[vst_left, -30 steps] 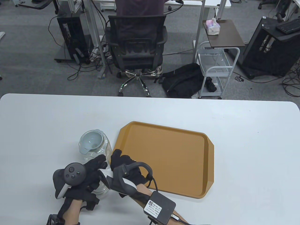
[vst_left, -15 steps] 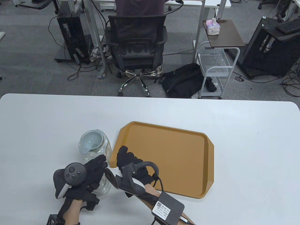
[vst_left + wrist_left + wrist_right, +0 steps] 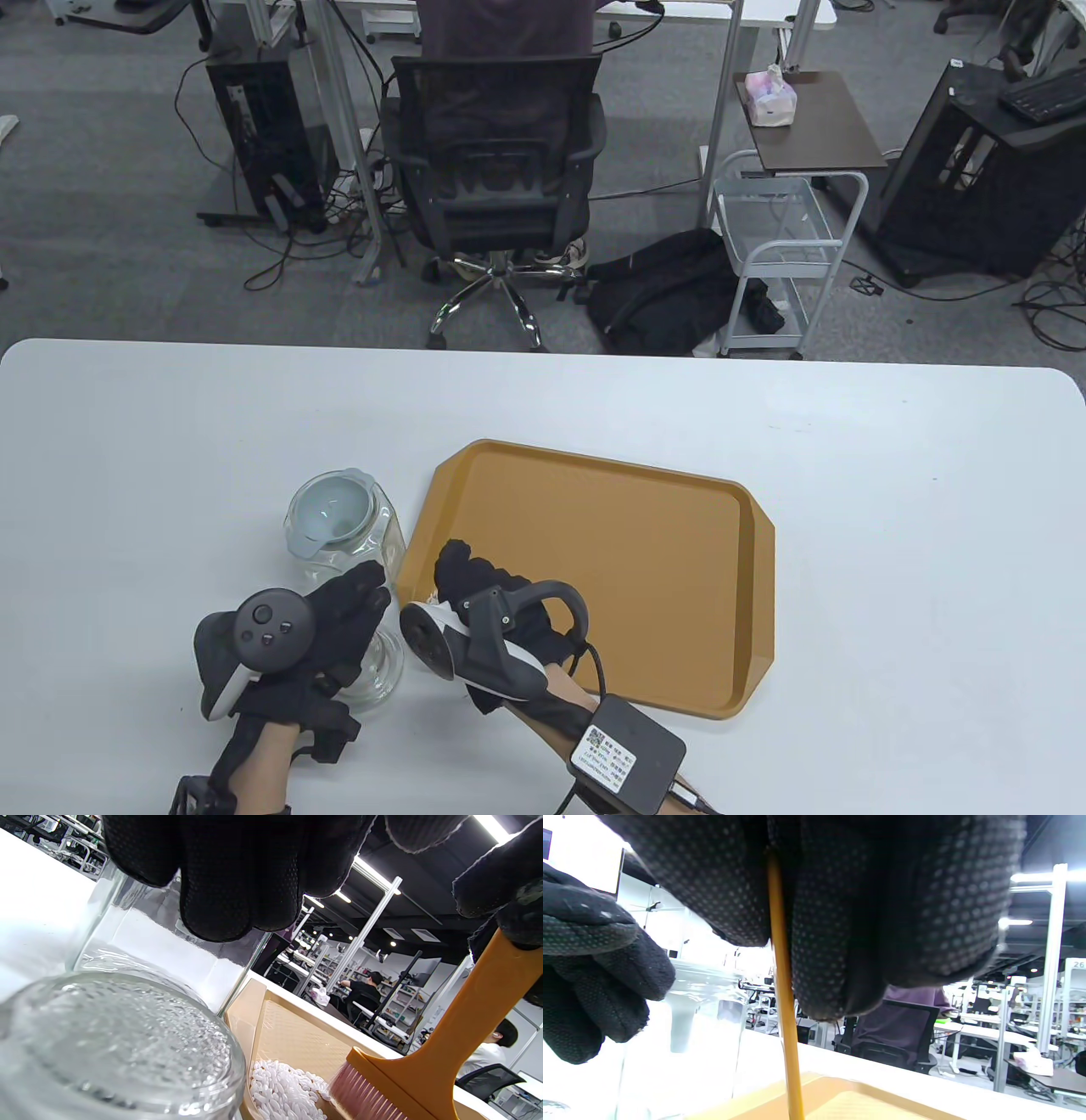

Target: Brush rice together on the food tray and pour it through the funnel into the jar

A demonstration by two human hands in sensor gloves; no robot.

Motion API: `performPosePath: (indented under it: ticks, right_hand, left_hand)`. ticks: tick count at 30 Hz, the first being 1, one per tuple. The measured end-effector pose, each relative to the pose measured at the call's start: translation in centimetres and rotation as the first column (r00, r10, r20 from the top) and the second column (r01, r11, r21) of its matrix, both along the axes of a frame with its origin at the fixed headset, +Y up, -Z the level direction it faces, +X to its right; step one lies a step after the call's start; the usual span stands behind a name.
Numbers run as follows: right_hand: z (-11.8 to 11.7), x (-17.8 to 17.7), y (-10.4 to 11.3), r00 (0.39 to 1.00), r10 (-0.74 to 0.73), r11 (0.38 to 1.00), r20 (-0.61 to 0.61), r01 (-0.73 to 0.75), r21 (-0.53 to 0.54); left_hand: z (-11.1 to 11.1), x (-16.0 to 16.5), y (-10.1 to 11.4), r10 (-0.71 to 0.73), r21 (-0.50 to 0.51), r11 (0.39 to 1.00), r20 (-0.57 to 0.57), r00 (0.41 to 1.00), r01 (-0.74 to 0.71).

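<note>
L hand (image 3: 339, 628) grips the jar (image 3: 348, 543) w/ curled fingers; R hand (image 3: 488, 594) is closed round the brush (image 3: 428, 1052) handle over the tray (image 3: 679, 594) near corner. Table view hides brush & rice (image 3: 284, 1090); L wrist view shows bristles touching the rice pile in that corner, just beside the jar.

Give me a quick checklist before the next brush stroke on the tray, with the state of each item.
1. Right hand grips the brush handle: ok.
2. Bristles down at the rice in the near-left corner of the tray: ok.
3. Rice gathered in one pile: cannot tell, only that corner shows.
4. Funnel seated in the jar mouth: ok.
5. Left hand steadies the jar: ok, fingers on the glass.
6. Jar standing beside the tray, off it: ok.
</note>
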State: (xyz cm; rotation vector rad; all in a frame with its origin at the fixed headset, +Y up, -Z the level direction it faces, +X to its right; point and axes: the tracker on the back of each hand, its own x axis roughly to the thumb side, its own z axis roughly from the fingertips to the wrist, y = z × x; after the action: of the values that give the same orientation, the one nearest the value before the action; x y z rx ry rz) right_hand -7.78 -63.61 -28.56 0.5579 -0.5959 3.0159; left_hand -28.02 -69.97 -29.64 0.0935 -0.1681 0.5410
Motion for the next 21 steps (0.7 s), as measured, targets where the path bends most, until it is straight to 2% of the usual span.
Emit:
performPosePath:
  ticks: [8,14,17,21]
  right_hand:
    - [0.5,0.0,0.3,1.0,0.014,0.999,-0.013,-0.013,0.045]
    - [0.9,-0.2,-0.2,0.976,0.205,0.961,0.068,-0.214,0.176]
    - [0.8,-1.0,-1.3,0.944,0.312,0.921,0.111,-0.329,0.208]
    - [0.5,-2.5,-2.3,0.937,0.321,0.912,0.137,-0.345,0.224]
  left_hand:
    - [0.0,0.0,0.0,0.0,0.002,1.0,0.001,1.0,0.0]
    - [0.0,0.0,0.0,0.0,0.003,1.0,-0.001,1.0,0.0]
    - [0.0,0.0,0.0,0.0,0.004,1.0,-0.002,1.0,0.0]
    - [0.0,0.0,0.0,0.003,0.005,1.0,-0.002,1.0,-0.003]
